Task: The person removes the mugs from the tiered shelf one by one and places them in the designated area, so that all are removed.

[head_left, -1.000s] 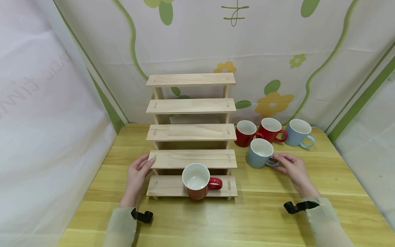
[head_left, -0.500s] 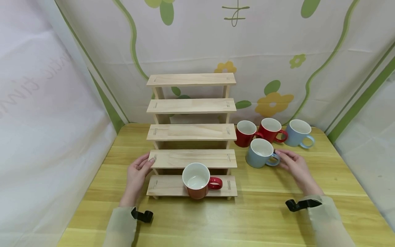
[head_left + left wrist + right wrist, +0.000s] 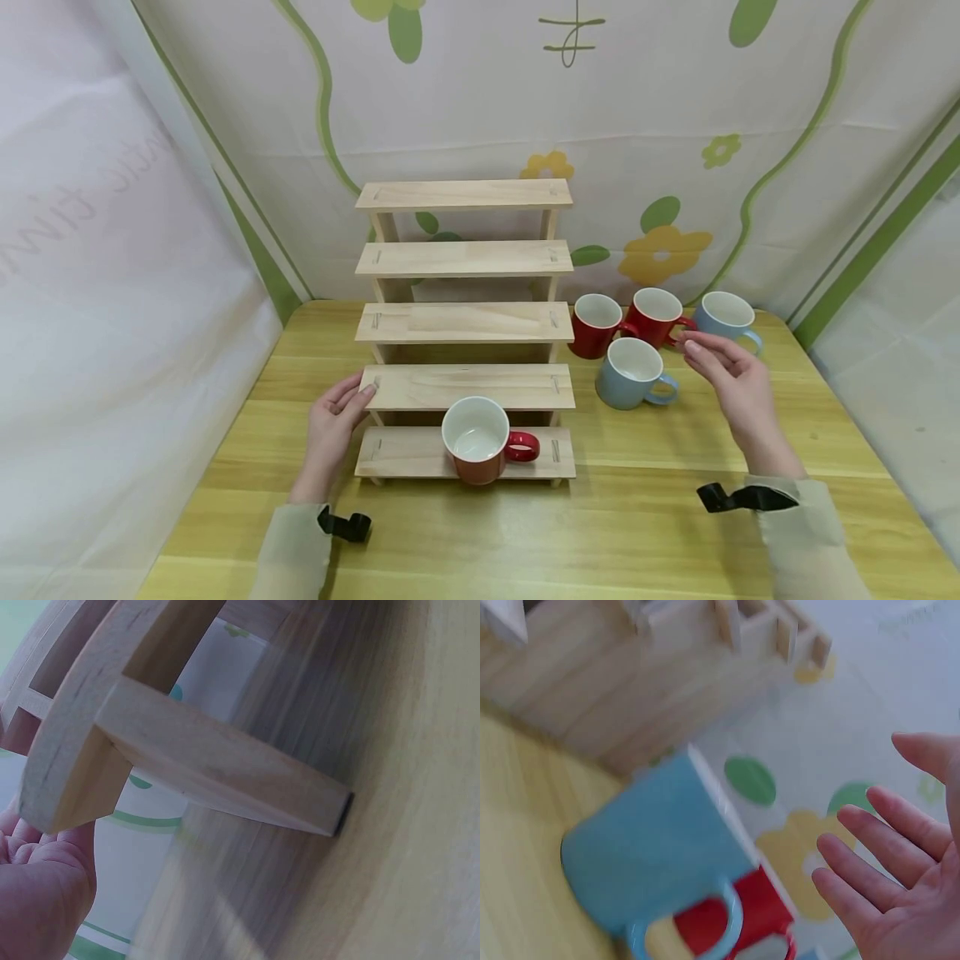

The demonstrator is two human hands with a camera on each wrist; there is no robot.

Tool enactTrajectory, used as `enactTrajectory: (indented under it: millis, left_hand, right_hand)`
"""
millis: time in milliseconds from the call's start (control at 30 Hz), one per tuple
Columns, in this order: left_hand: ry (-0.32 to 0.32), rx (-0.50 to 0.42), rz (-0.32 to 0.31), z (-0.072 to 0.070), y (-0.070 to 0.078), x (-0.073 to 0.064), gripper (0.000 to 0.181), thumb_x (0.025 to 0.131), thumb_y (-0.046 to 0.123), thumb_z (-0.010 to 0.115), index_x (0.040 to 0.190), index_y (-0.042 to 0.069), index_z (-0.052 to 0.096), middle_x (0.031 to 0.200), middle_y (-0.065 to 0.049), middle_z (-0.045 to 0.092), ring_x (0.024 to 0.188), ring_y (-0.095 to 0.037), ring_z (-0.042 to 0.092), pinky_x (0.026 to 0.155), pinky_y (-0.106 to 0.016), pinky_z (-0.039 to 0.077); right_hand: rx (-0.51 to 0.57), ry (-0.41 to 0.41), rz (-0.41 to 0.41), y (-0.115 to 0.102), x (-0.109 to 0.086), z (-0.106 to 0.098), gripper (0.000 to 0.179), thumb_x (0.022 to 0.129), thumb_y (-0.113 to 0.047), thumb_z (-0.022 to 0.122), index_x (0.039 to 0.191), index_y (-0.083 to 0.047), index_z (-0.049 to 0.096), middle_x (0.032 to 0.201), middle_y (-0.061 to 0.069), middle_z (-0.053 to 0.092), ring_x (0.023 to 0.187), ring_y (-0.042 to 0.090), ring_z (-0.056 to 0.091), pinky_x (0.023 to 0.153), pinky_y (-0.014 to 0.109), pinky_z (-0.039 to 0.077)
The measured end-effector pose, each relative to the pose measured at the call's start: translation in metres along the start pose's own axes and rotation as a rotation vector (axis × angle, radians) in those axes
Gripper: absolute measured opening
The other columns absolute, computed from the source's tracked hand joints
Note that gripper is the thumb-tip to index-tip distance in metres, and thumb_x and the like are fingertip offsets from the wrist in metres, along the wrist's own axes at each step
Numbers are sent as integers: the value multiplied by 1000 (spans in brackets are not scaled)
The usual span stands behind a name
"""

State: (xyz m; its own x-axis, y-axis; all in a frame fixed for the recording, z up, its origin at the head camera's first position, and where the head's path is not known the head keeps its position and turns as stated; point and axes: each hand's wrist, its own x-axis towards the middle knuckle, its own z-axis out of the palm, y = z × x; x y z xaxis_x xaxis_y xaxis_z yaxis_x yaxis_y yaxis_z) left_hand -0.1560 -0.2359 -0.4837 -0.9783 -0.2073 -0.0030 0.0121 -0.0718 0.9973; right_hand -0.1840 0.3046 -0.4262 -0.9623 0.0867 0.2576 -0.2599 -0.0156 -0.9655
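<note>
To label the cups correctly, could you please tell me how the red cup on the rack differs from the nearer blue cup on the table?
The red cup stands on the rack's lowest step; the blue cup stands on the table. One is red, the other blue. Both are upright, white inside, handles pointing right.

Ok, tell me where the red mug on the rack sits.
Head view: the red mug sits on the wooden rack's lowest step, centre-right, handle pointing right.

You're at a staged tabletop booth, not a lived-in room: a wooden table (image 3: 525, 533) hemmed in by a flower-printed cloth backdrop (image 3: 675, 125) and white sheeting (image 3: 112, 292), with a bare stepped wooden display rack (image 3: 465, 321).
</note>
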Motion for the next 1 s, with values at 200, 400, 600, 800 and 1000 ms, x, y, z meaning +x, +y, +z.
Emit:
enactTrajectory:
  millis: [200,400,600,800,1000]
  left_hand:
    - [1,8,-4,0,0,0,49,99,19,71,139,-4,57,111,5,73,103,-10,69,87,-25,56]
    - [7,12,-6,0,1,0,48,99,19,72,139,-4,57,110,5,73,102,-11,69,86,-25,56]
    - [11,8,-2,1,0,0,48,99,18,71,139,-5,57,109,6,73,102,-10,69,86,-25,56]
    - [15,6,-11,1,1,0,49,98,19,72,138,-5,58,108,5,74,101,-11,69,86,-25,57]
    - [15,10,-21,1,1,-1,50,98,21,73,138,-4,58,109,6,74,101,-11,69,86,-25,56]
  right_hand:
    - [-112,-58,-54,-25,-9,30,34,101,-10,67,129,9,63,125,10,70,112,14,66,95,17,49]
    - [-164,-247,-79,-37,-21,63,31,103,-10,63,132,3,64,132,19,64,119,20,62,97,23,50]
    - [-169,-452,-59,-33,-34,95,28,102,-7,65,129,-4,68,129,13,67,116,26,65,93,29,54]
    - [-119,-613,22,-19,-46,117,27,101,-9,66,127,-7,70,127,15,67,117,33,64,95,34,54]
    - [-116,-686,122,2,-60,139,26,99,-13,70,124,-7,71,120,14,70,107,29,69,89,34,57]
